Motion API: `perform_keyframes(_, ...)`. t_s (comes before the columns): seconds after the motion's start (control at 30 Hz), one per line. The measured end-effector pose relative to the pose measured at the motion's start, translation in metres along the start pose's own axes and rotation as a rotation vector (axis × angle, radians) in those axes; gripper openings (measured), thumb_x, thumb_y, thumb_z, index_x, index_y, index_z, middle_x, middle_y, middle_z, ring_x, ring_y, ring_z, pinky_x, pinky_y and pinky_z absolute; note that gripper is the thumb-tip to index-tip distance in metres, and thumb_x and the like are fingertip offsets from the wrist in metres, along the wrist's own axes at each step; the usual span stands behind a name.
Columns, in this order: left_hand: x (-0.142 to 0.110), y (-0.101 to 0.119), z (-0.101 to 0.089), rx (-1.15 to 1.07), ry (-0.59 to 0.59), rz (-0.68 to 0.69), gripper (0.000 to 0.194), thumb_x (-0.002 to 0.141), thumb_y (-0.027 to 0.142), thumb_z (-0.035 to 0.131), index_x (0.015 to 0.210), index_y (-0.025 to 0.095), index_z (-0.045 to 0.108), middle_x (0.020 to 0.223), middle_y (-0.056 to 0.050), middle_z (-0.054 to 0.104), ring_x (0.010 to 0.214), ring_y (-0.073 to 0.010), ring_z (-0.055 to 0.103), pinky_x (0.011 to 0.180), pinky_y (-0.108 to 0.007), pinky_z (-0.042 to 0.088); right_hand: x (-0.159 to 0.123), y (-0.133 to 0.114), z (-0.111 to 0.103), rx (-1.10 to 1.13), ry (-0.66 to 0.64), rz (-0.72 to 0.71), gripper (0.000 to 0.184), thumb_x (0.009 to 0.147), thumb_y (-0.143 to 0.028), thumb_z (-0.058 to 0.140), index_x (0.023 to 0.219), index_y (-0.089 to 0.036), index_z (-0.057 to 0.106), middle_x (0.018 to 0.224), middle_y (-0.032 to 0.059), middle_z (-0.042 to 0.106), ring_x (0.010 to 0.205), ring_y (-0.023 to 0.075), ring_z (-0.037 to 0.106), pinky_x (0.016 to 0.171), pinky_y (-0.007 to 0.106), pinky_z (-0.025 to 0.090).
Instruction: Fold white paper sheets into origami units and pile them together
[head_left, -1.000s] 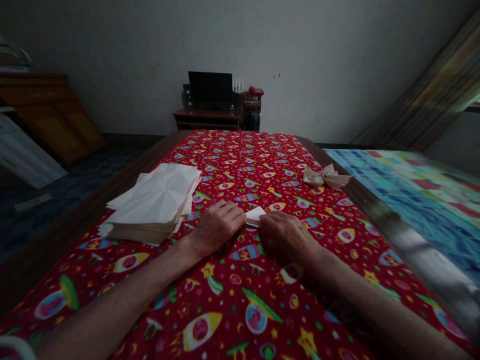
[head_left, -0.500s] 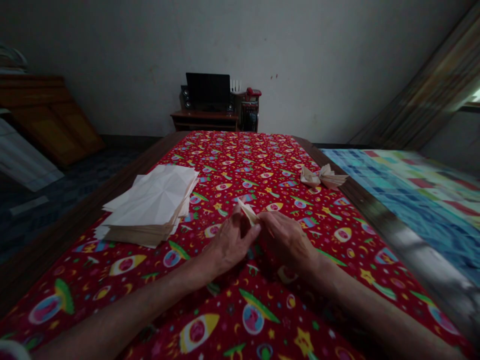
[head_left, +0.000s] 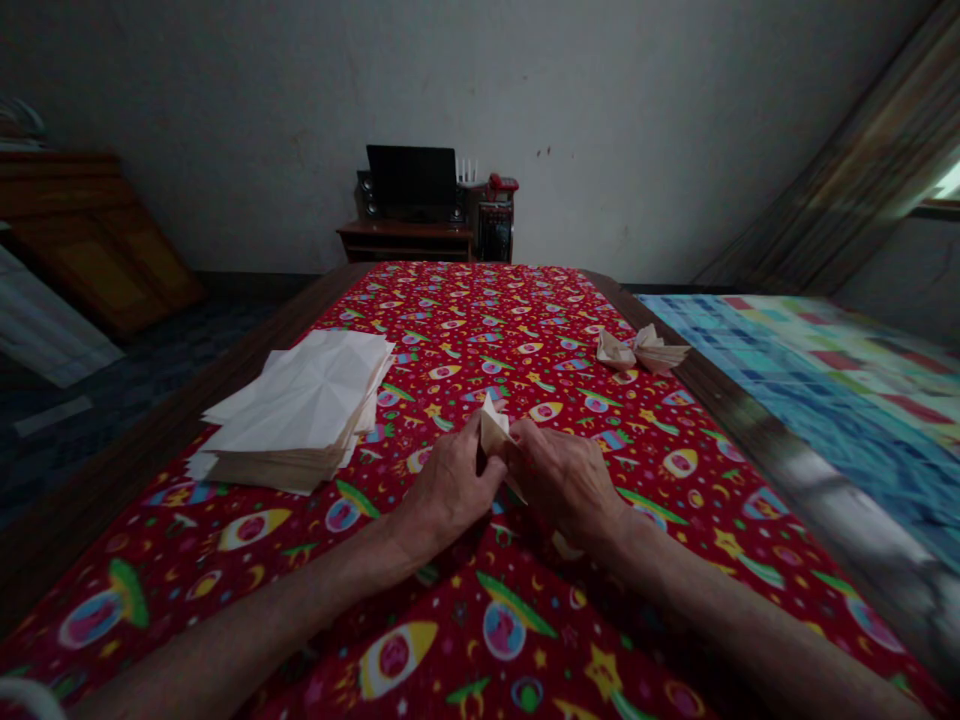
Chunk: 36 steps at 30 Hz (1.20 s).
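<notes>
From the head camera: small folded paper [head_left: 493,428] pinched upright between left hand [head_left: 452,492] and right hand [head_left: 566,482], both closed on it, held just above red printed cloth [head_left: 480,330]; stack of creased paper [head_left: 300,410] piled left of the hands, paper bundle [head_left: 641,350] placed farther off on the right

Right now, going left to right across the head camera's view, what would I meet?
Stack of folded paper, left hand, small folded paper, right hand, crumpled folded paper, patchwork cloth.
</notes>
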<state>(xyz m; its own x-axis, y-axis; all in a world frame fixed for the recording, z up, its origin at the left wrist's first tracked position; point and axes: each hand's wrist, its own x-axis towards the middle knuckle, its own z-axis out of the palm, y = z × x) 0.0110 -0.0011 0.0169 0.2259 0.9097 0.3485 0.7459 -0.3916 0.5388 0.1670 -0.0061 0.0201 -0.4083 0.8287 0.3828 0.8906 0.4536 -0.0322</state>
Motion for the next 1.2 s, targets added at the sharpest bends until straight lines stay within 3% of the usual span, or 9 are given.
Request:
perform_keyframes(0.13,0.004,-0.005,-0.006,-0.074,0.0,0.049,0.02,0.073,0.012,0.054,0.091,0.018,0.061,0.07,0.0,0.067,0.06,-0.0152,0.061,0.056,-0.023,0.045,0.002,0.008,-0.001,0.085,-0.001,0.104,0.015,0.084,-0.022,0.04,0.084,-0.017,0.054,0.058,0.0025,0.06,0.046,0.012,0.048,0.046,0.024,0.02)
perform_keyframes(0.3,0.009,-0.012,-0.008,-0.124,-0.006,0.074,0.014,0.08,0.015,0.05,0.081,0.019,0.063,0.069,0.001,0.065,0.057,-0.0116,0.057,0.054,-0.02,0.042,0.0,0.012,0.001,0.374,0.021,0.055,0.011,0.081,-0.021,0.042,0.081,-0.017,0.052,0.062,0.0011,0.058,0.05,0.0103,0.047,0.05,0.021,0.028)
perform_keyframes(0.43,0.007,-0.013,-0.008,-0.197,-0.103,0.094,0.016,0.085,0.026,0.05,0.082,0.017,0.063,0.067,0.002,0.063,0.061,-0.0128,0.059,0.057,-0.02,0.042,-0.005,0.006,0.002,0.452,-0.002,0.04,0.011,0.083,-0.021,0.04,0.082,-0.018,0.051,0.062,0.0002,0.057,0.051,0.0102,0.048,0.05,0.02,0.029)
perform_keyframes(0.6,0.004,-0.004,-0.008,-0.285,-0.114,0.067,0.016,0.085,0.023,0.05,0.084,0.019,0.066,0.071,0.002,0.066,0.066,-0.0129,0.062,0.061,-0.019,0.045,-0.002,-0.001,-0.001,0.145,-0.13,0.117,0.022,0.079,-0.024,0.049,0.099,-0.015,0.05,0.068,0.0036,0.063,0.053,0.0146,0.053,0.047,0.024,0.022)
perform_keyframes(0.7,0.003,0.002,-0.007,-0.273,-0.099,0.06,0.019,0.085,0.02,0.051,0.093,0.021,0.068,0.071,0.002,0.068,0.065,-0.0131,0.063,0.06,-0.02,0.046,0.004,-0.003,-0.007,0.018,-0.192,0.162,0.022,0.079,-0.024,0.051,0.099,-0.016,0.053,0.069,0.0048,0.065,0.055,0.0167,0.057,0.047,0.026,0.018)
perform_keyframes(0.9,0.002,-0.006,-0.004,-0.263,-0.079,0.108,0.042,0.078,0.011,0.055,0.117,0.024,0.06,0.096,-0.001,0.072,0.08,-0.0165,0.068,0.07,-0.024,0.052,0.006,0.0,-0.013,0.024,-0.256,0.159,0.015,0.077,-0.022,0.056,0.091,-0.018,0.057,0.072,0.0045,0.067,0.06,0.0174,0.059,0.049,0.026,0.019)
perform_keyframes(1.07,0.004,-0.019,-0.002,-0.148,-0.114,0.104,0.04,0.077,0.011,0.054,0.113,0.025,0.064,0.107,-0.001,0.07,0.092,-0.018,0.066,0.08,-0.027,0.052,0.003,0.005,-0.01,0.048,-0.267,0.164,0.014,0.078,-0.022,0.056,0.091,-0.019,0.06,0.076,0.0048,0.068,0.064,0.0175,0.06,0.05,0.026,0.02)
perform_keyframes(1.2,0.002,-0.026,-0.003,0.069,-0.079,0.166,0.033,0.081,0.012,0.052,0.107,0.026,0.067,0.098,-0.002,0.068,0.086,-0.0174,0.064,0.074,-0.027,0.051,0.001,0.008,0.0,0.022,-0.235,0.142,0.014,0.084,-0.023,0.049,0.085,-0.02,0.062,0.076,0.0034,0.068,0.063,0.0158,0.058,0.049,0.027,0.019)
